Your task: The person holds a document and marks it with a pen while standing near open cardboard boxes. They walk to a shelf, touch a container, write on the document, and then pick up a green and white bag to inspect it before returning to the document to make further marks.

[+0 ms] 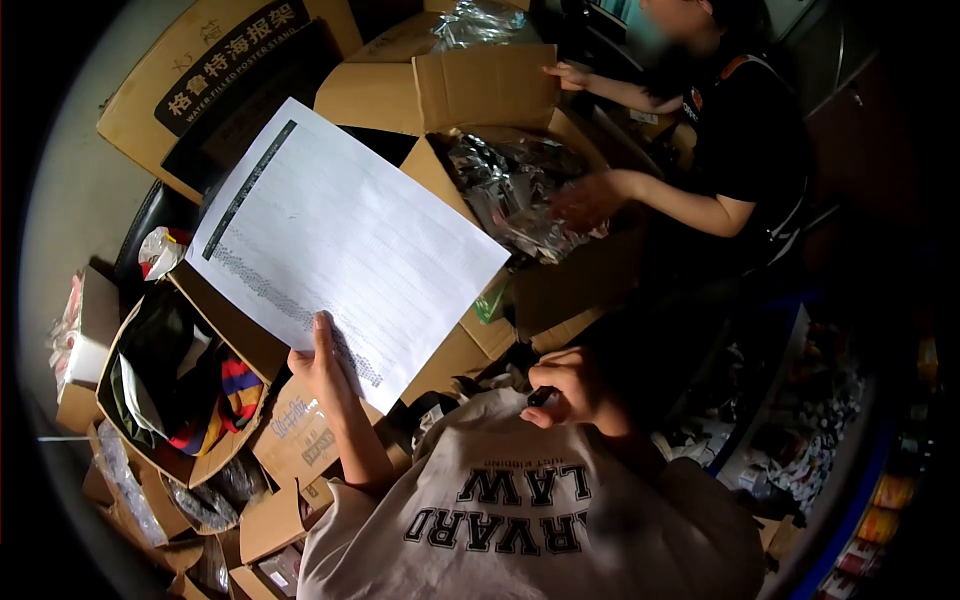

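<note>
Sheet | lower edge in left hand | right hand apart, holding pen

At upper right a person in a dark shirt reaches into an open carton of shiny, perhaps foil, bags. A printed flat box lies upper left. At lower left, another carton holds striped cloth.

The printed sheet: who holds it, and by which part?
The left hand pinches the sheet by its lower edge, thumb on top. The right hand grips a small dark object, perhaps a pen.
</note>
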Motion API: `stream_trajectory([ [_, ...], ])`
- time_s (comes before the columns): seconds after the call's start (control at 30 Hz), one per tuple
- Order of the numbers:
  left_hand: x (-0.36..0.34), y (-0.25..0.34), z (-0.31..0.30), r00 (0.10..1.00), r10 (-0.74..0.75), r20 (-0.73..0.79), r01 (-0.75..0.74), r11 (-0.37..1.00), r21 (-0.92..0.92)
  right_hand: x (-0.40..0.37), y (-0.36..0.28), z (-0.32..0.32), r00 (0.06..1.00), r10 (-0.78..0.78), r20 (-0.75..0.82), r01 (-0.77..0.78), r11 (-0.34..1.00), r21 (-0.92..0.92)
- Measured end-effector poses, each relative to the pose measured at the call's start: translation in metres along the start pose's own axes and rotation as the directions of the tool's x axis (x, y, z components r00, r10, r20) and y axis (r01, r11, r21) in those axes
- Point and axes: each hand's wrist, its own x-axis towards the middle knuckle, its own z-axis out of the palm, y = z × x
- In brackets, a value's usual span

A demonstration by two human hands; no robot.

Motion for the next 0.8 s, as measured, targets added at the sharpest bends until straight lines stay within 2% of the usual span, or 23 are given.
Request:
stream_trajectory([
  [0.1,-0.007,-0.005,0.007,0.998,0.013,-0.055,-0.014,1.0,-0.013,-0.001,0.012,-0.011,1.0,-0.007,0.013,0.008,0.998,-0.057],
  [0.2,-0.009,-0.009,0.01,0.997,0.029,-0.074,-0.03,0.999,-0.019,0.001,0.022,-0.023,0.987,0.155,0.037,-0.151,0.983,-0.1],
  [0.23,-0.011,-0.007,0.012,0.997,0.028,-0.074,-0.028,1.0,-0.002,0.0,0.029,-0.023,0.982,0.186,0.032,-0.183,0.98,-0.075],
  [0.33,-0.018,0.0,0.022,0.995,0.024,-0.101,-0.019,0.999,0.046,-0.002,0.048,-0.019,0.939,0.297,-0.176,-0.277,0.952,0.126],
  [0.37,-0.02,0.001,0.026,0.991,0.023,-0.129,-0.016,0.998,0.057,-0.001,0.052,-0.026,0.888,0.434,-0.153,-0.413,0.898,0.151],
  [0.4,-0.023,0.003,0.03,0.987,0.022,-0.156,-0.011,0.998,0.069,0.002,0.066,-0.03,0.843,0.503,-0.189,-0.503,0.863,0.052],
  [0.47,-0.03,0.008,0.041,0.982,0.037,-0.184,-0.022,0.996,0.083,0.006,0.098,-0.041,0.868,0.408,-0.284,-0.463,0.871,-0.164],
  [0.5,-0.034,0.008,0.046,0.979,0.041,-0.2,-0.024,0.996,0.089,0.007,0.11,-0.048,0.866,0.428,-0.259,-0.481,0.855,-0.194],
  [0.57,-0.041,0.006,0.042,0.991,0.019,-0.133,0.003,0.987,0.163,0.008,0.128,-0.059,0.857,0.471,-0.209,-0.512,0.821,-0.253],
  [0.63,-0.045,0.002,0.036,0.996,0.032,-0.088,-0.014,0.981,0.195,0.016,0.131,-0.06,0.798,0.6,-0.056,-0.587,0.752,-0.301],
  [0.7,-0.046,0.002,0.041,0.986,0.033,-0.163,-0.003,0.984,0.179,0.025,0.136,-0.054,0.73,0.675,0.109,-0.593,0.704,-0.39],
  [0.8,-0.052,0.004,0.049,0.971,0.045,-0.236,0.014,0.97,0.242,0.027,0.136,-0.048,0.666,0.714,0.217,-0.586,0.68,-0.44],
])
